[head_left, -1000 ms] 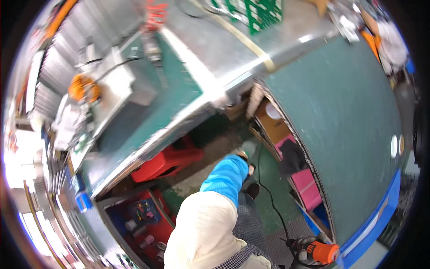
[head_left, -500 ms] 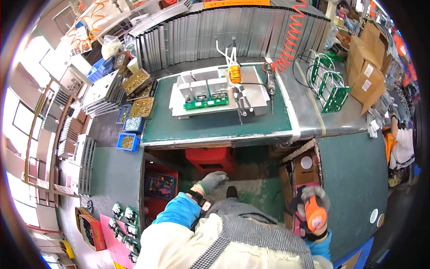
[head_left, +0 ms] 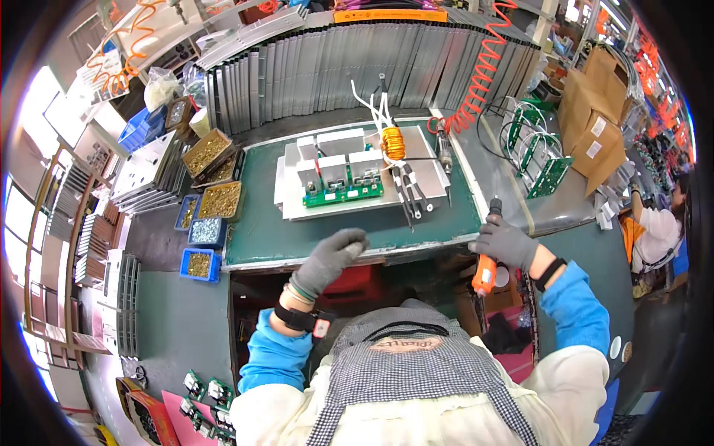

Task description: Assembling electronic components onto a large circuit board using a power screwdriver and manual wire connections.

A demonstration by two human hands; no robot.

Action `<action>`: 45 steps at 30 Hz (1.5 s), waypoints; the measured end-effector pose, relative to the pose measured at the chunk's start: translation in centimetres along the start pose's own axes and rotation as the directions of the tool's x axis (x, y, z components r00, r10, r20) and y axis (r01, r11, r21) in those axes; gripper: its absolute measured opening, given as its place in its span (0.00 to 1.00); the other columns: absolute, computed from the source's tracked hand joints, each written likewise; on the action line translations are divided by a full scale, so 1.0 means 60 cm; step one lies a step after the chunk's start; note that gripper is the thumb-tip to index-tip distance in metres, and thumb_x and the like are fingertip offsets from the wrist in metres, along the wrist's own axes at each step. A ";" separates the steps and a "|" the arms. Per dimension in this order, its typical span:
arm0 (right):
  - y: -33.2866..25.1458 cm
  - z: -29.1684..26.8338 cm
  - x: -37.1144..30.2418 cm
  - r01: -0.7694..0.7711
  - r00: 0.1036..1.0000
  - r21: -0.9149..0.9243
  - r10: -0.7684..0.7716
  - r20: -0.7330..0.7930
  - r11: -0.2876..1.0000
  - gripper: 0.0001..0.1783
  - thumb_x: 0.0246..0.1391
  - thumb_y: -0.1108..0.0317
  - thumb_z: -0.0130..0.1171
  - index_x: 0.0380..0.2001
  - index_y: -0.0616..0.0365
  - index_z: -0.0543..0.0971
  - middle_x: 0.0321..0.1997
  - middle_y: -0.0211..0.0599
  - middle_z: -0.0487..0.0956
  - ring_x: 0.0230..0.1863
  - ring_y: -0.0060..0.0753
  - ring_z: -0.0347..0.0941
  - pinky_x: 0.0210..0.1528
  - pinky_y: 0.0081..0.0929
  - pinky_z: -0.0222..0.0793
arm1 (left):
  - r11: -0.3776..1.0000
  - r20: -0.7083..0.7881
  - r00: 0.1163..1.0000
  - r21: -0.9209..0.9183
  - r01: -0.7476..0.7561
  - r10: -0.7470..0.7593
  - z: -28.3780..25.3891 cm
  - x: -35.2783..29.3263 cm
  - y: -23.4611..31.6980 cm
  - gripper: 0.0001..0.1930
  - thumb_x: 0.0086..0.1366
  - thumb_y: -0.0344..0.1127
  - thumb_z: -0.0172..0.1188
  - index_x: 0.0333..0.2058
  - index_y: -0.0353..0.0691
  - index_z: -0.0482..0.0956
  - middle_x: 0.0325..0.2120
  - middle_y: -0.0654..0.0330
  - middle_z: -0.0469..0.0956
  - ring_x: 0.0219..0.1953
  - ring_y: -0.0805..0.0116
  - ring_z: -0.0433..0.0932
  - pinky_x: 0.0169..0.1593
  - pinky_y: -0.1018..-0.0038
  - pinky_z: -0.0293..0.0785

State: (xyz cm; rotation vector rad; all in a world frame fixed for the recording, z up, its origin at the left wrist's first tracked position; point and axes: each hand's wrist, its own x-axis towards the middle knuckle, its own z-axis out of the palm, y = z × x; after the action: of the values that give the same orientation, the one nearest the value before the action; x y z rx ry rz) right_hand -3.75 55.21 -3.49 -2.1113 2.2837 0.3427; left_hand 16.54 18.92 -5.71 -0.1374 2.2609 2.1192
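Note:
My right hand [head_left: 504, 244], in a grey glove, is wrapped round an orange and black cordless screwdriver [head_left: 485, 273] at the bench's front right edge. Its dark tip points away from me. My gloved left hand [head_left: 329, 260] hovers by the front edge with its fingers curled; whether they hold anything is hidden. Beyond it, a metal plate assembly [head_left: 285, 201] lies on the green mat. It carries a green circuit board [head_left: 343, 195] with white blocks, an orange-wound coil [head_left: 393, 143] and several thick cables [head_left: 413, 195].
A hanging screwdriver [head_left: 444, 152] on a red coiled hose [head_left: 476, 100] lies beside the plate. Screw bins [head_left: 199, 266] line the left, and metal fins [head_left: 327, 70] stand behind. Wired green boards [head_left: 549, 175] and a cardboard box [head_left: 595, 134] are at right.
My right hand has risen from below the right side to the bench edge, carrying the cordless screwdriver. My left hand has moved up towards the bench's front edge.

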 end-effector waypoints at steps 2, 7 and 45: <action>0.051 0.012 0.019 -0.007 0.998 0.011 0.007 0.056 1.000 0.28 0.36 0.65 0.65 0.47 0.45 0.74 0.41 0.27 0.75 0.53 0.34 0.67 0.63 0.38 0.54 | 0.988 -0.037 0.999 0.148 0.041 -0.036 -0.010 0.034 0.066 0.16 0.65 0.34 0.52 0.49 0.32 0.72 0.42 0.62 0.75 0.44 0.73 0.72 0.50 0.77 0.67; 0.170 0.088 0.046 -0.019 0.995 -0.140 0.005 -0.097 0.990 0.17 0.47 0.67 0.54 0.44 0.44 0.76 0.41 0.27 0.76 0.54 0.36 0.68 0.63 0.39 0.55 | 0.699 -0.111 0.934 0.695 -0.170 0.339 -0.011 0.140 0.139 0.15 0.60 0.34 0.56 0.46 0.36 0.75 0.38 0.57 0.76 0.43 0.64 0.75 0.48 0.72 0.70; 0.333 -0.085 0.456 0.321 0.790 0.504 0.068 -0.610 0.801 0.17 0.46 0.69 0.57 0.43 0.58 0.76 0.32 0.43 0.77 0.34 0.48 0.75 0.38 0.38 0.71 | 0.848 -0.411 0.891 0.527 0.061 0.192 -0.046 0.271 0.123 0.11 0.56 0.34 0.57 0.25 0.29 0.76 0.37 0.50 0.76 0.34 0.52 0.77 0.40 0.67 0.72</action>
State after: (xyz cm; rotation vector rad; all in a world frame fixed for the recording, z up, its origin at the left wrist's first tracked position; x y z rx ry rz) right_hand -25.20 28.77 0.19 -2.1765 2.0268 -1.0754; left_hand -0.20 16.04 0.33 -0.5898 3.0657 1.5051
